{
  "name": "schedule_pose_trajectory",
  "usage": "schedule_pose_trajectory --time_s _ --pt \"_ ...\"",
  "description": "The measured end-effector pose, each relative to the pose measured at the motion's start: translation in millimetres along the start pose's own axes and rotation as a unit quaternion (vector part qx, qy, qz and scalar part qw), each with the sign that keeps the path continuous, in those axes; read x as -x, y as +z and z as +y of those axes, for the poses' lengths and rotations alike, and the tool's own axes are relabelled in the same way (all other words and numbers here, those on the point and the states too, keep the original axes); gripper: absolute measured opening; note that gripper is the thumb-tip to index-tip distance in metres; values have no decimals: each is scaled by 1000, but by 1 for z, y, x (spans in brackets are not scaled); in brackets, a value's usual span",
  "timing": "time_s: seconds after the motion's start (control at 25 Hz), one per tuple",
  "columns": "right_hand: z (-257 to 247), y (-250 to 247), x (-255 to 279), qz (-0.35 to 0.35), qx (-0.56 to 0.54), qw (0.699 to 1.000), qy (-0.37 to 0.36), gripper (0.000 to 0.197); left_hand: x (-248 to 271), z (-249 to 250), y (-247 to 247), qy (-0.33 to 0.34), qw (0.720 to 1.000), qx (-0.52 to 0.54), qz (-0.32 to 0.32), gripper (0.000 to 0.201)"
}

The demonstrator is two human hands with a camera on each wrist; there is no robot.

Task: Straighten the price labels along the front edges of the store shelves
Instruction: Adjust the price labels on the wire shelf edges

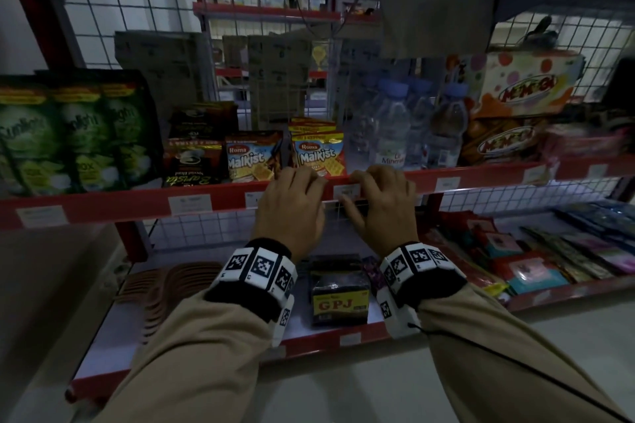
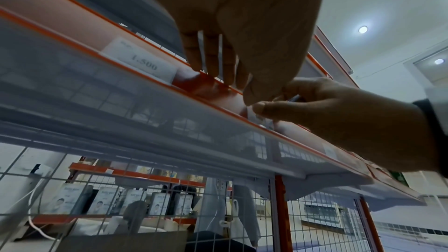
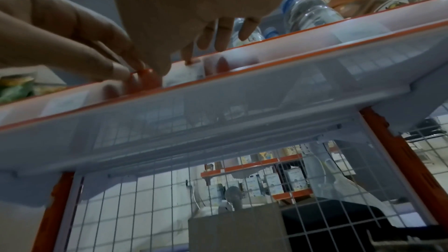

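tan sleeves (image 1: 206, 336) reach up to the red shelf rail (image 1: 120, 207): the right hand (image 1: 381, 206) pinches a white price label (image 1: 346, 189) on the rail's face, thumb against curled fingers; the left hand (image 1: 292, 206) rests on the rail, fingers straight, gripping nothing, malkist packs (image 1: 318, 156) just behind the rail.

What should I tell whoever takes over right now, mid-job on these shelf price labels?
Left hand: straight fingers press the red shelf rail, holding nothing.
Right hand: thumb and forefinger seem to pinch the price label between the hands, below the Malkist packs.
Done: unclear; the labels further left look level.
Left: seat this label, then check the labels to the right and the lower shelf's label.
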State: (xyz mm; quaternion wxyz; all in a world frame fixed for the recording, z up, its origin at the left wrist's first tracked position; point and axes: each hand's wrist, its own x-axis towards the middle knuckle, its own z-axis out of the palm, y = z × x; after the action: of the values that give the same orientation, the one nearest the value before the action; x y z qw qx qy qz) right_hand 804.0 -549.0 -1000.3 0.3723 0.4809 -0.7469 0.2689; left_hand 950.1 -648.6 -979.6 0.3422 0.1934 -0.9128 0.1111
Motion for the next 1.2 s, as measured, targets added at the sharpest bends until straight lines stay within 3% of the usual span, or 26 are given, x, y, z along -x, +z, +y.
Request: schedule_pose_trajectory --time_s 0.2,0.4,0.52,0.8,1.2 --pt "-6 -3 -14 -36 8 999 26 40 2 9 3 -27 1000 10 -6 50" --pt "-1 -8 -19 -28 -93 994 -44 24 -1 13 2 -27 999 22 22 36" --pt "-4 -12 -21 -60 -119 989 -70 20 -4 14 1 -41 999 30 14 32" --pt "-5 -21 -28 -128 -79 986 -75 24 -8 14 0 -63 997 47 -6 28" --pt "-12 -28 -29 -167 -42 981 -88 28 -6 13 -2 -50 997 46 -19 25"
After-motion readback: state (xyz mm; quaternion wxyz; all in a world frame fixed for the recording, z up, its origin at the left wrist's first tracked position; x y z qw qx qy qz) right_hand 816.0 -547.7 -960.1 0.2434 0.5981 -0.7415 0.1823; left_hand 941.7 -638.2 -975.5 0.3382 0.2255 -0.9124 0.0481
